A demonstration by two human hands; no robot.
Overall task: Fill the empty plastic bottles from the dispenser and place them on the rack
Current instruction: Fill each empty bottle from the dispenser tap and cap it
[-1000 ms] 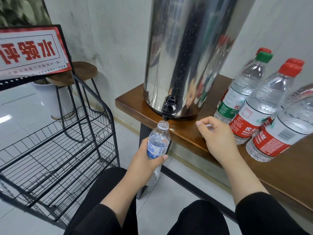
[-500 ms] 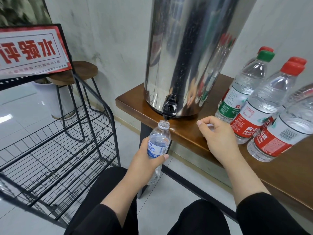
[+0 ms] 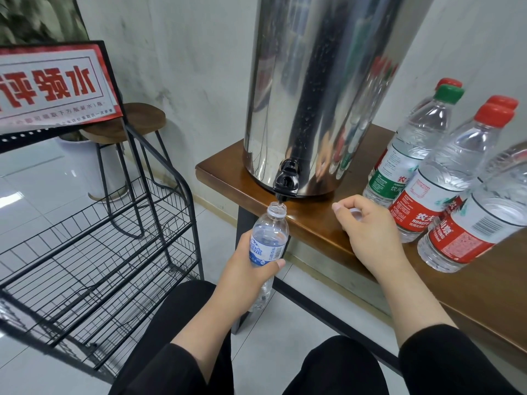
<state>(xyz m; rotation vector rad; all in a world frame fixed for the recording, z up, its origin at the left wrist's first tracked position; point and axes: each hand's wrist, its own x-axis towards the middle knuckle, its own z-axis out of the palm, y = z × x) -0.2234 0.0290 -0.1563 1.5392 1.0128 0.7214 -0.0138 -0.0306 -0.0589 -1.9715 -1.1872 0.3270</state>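
Observation:
My left hand (image 3: 246, 270) grips a small clear bottle with a blue label (image 3: 269, 236), uncapped, its mouth right under the black tap (image 3: 286, 182) of the tall steel dispenser (image 3: 322, 89). My right hand (image 3: 368, 223) rests on the wooden table's front edge with its fingers curled round a small white cap (image 3: 356, 214). Several capped bottles with red and green labels (image 3: 427, 189) stand on the table to the right of the dispenser. The black wire rack (image 3: 94, 252) stands at the left.
The wooden table (image 3: 328, 223) carries the dispenser and the bottles. A red and white sign (image 3: 54, 84) sits atop the rack. Behind the rack are a round wooden stool (image 3: 137, 124) and a white pot. My knees in black trousers are at the bottom.
The bottle's mouth has come slightly closer under the tap. My right hand stays at the table edge with the cap.

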